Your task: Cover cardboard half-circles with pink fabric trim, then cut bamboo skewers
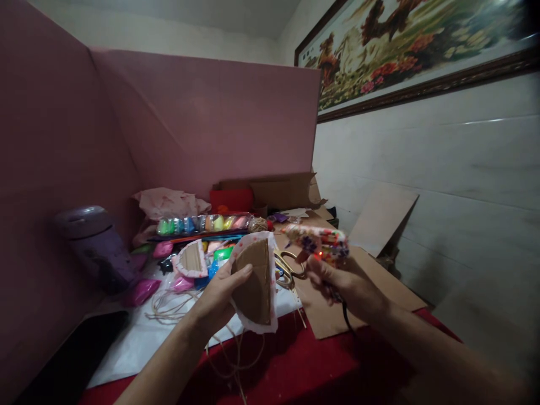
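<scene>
My left hand [221,295] grips a wedge-shaped cardboard piece [255,281] edged with white dotted fabric, held upright above the table. My right hand [337,281] is closed around a glue gun [318,243] wrapped in a flowery pattern; its nozzle points left toward the top of the cardboard piece, a small red light glows at its body, and a black cord hangs below the hand. A second, smaller fabric-edged cardboard piece [192,259] lies on the table behind my left hand.
A row of coloured clay packets [202,224], a twine ball [258,225], yellow-handled scissors [287,267], loose twine [169,306], a purple bottle [95,244], cardboard sheets [379,216] and an open box [274,191] crowd the red table [304,365]. Pink partition walls [202,118] stand behind and left.
</scene>
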Demonstrator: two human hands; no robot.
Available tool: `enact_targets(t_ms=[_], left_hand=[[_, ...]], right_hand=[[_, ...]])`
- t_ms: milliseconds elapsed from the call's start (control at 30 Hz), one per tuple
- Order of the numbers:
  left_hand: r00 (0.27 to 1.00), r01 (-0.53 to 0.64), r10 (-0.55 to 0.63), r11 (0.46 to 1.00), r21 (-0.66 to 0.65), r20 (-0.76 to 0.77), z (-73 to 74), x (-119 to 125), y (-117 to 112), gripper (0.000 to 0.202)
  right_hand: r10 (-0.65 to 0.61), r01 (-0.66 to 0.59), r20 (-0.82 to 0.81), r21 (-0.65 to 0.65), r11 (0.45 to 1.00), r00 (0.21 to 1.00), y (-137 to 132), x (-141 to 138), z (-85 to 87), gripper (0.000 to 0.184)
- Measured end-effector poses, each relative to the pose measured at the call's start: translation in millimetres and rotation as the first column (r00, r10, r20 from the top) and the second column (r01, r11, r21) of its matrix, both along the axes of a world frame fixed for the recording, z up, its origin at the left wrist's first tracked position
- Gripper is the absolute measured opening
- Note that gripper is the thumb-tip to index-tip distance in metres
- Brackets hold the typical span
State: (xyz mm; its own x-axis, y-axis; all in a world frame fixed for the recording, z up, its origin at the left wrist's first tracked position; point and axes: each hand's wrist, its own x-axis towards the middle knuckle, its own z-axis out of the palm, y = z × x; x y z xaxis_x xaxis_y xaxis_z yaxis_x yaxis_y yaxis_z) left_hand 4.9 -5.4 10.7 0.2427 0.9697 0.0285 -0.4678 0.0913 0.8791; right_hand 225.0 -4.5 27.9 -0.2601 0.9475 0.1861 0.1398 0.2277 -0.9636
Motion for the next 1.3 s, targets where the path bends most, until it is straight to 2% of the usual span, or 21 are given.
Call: enact_targets(t_ms=[67,133,167,233,300,400,467,533,567,600,667,700,733,800,867,933,1067,1167,1300], left_hand=[[1.000,-0.026,0.026,1.000,-0.011,-0.004,-0.2,-2,2,0.061],[0.998,-0.062,0.062,0.998,-0.007,-0.003,0.9,-3,3,0.061],[0.997,-0.077,0.077,0.997,-0.004,-0.005,2.0,-3,3,0.062],[0.995,-0.100,0.100,0.995,0.007,-0.008,4.5,-4,3,0.062],[0.992,-0.123,0.123,0.992,0.020,-0.007,7.1,-5,2,0.061],[0.990,-0.138,0.139,0.989,0.053,-0.002,9.9,-7,1,0.060],[0.990,-0.143,0.143,0.987,0.078,0.005,11.2,-7,0,0.060],[0.990,-0.143,0.142,0.985,0.096,0.022,12.4,-8,-1,0.060],[0.990,-0.139,0.137,0.985,0.105,0.031,13.0,-8,-1,0.060],[0.991,-0.134,0.130,0.984,0.115,0.040,13.6,-8,-2,0.059],[0.992,-0.124,0.117,0.983,0.138,0.055,14.5,-9,-2,0.057],[0.992,-0.123,0.115,0.981,0.148,0.060,14.8,-9,-2,0.057],[0.991,-0.126,0.117,0.980,0.156,0.063,14.8,-10,-2,0.056],[0.989,-0.139,0.129,0.976,0.170,0.069,14.0,-12,-1,0.056],[0.987,-0.154,0.141,0.972,0.178,0.083,12.6,-13,1,0.057],[0.985,-0.157,0.142,0.973,0.169,0.099,11.3,-15,2,0.055],[0.984,-0.150,0.133,0.978,0.147,0.116,11.5,-17,2,0.053],[0.983,-0.156,0.137,0.975,0.161,0.123,13.1,-18,1,0.053],[0.982,-0.165,0.147,0.973,0.164,0.120,12.7,-18,2,0.053]], right_hand=[[-0.209,0.187,0.092,0.198,0.962,0.974,15,14,-1.3,0.044],[-0.330,0.215,0.289,0.367,0.905,0.899,32,29,-6.9,0.040],[-0.404,0.219,0.419,0.423,0.879,0.813,40,36,-11.9,0.038],[-0.532,0.208,0.626,0.517,0.830,0.571,54,49,-26.2,0.034],[-0.536,0.090,0.728,0.556,0.827,0.428,65,59,-42.2,0.034],[-0.471,0.011,0.820,0.495,0.869,0.326,74,66,-55.9,0.038],[-0.428,-0.020,0.856,0.452,0.892,0.289,72,66,-52.2,0.038],[-0.459,-0.044,0.848,0.486,0.873,0.263,64,58,-40.1,0.035],[-0.521,-0.027,0.811,0.546,0.837,0.265,59,52,-32.8,0.032],[-0.570,-0.009,0.763,0.601,0.800,0.306,53,44,-25.8,0.029],[-0.580,0.034,0.661,0.645,0.763,0.476,42,25,-15.9,0.028],[-0.531,0.038,0.622,0.628,0.777,0.575,37,13,-13.8,0.030],[-0.432,0.020,0.586,0.578,0.816,0.686,34,2,-13.6,0.031],[-0.155,-0.045,0.449,0.404,0.914,0.880,33,-22,-18.0,0.032],[0.051,-0.102,0.247,0.199,0.975,0.968,37,-43,-25.0,0.029],[0.185,-0.189,0.070,0.057,0.980,0.980,43,-60,-31.3,0.035],[0.356,-0.374,-0.179,-0.079,0.924,0.917,50,-83,-39.0,0.045],[0.368,-0.412,-0.283,-0.110,0.905,0.886,47,-91,-44.2,0.044],[0.336,-0.375,-0.297,-0.084,0.923,0.894,41,-93,-50.5,0.041]])
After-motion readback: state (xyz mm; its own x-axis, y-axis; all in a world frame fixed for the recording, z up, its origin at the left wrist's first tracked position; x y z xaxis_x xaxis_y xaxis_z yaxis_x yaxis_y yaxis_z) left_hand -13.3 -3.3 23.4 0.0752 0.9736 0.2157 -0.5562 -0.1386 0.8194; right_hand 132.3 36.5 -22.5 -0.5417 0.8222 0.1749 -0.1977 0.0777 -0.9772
